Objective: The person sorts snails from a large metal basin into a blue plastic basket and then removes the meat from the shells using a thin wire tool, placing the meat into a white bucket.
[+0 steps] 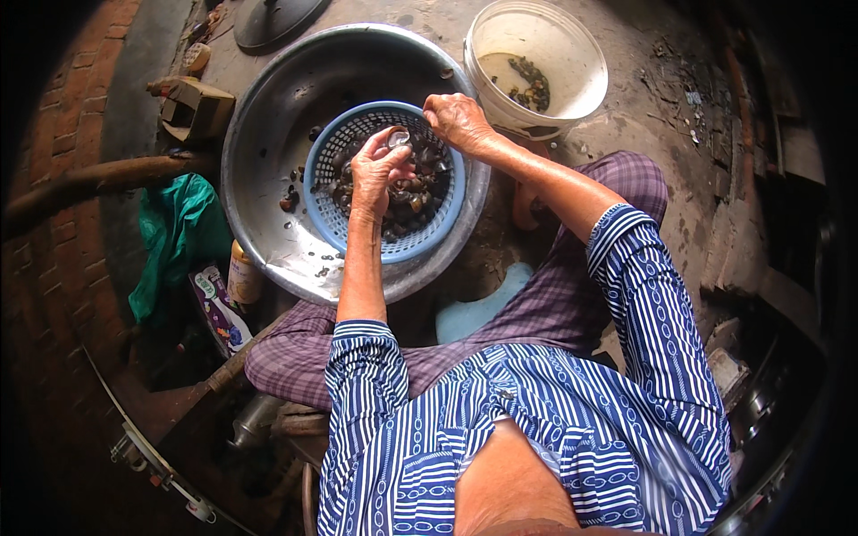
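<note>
Between thumb and fingers, my left hand [379,165] holds a snail shell [397,138], its pale opening facing up, over a blue plastic basket [315,208]. Dark snail shells [405,214] fill much of the basket's bottom. The basket sits inside a large, wide metal basin [268,127]. At the basket's upper right rim is my right hand [458,122], its fingers curled together; whether anything small is between them cannot be seen. A few loose shells [289,199] lie in the basin, left of the basket.
A white plastic bucket [590,80] with water and small dark pieces stands at the basin's upper right. A dark round lid [268,27] lies beyond the basin. On the left are a cardboard box [201,107], a green plastic bag [175,221], a yellow-capped container [242,275] and a wooden pole [100,181].
</note>
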`<move>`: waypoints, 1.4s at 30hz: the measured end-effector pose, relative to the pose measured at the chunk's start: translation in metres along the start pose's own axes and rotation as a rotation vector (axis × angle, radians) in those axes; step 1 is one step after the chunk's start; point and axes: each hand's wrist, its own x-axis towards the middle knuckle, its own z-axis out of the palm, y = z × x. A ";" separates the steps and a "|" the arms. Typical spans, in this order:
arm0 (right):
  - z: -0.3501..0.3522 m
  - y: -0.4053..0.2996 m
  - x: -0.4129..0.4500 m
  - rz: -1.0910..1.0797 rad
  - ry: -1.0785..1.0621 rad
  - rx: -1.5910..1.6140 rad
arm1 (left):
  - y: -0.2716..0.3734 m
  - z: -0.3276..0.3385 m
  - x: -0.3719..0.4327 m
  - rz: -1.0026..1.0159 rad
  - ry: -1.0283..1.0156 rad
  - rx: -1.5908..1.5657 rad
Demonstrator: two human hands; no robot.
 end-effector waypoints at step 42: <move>-0.039 -0.012 0.004 -0.088 -0.100 0.000 | -0.011 0.003 0.041 0.086 -0.062 -0.064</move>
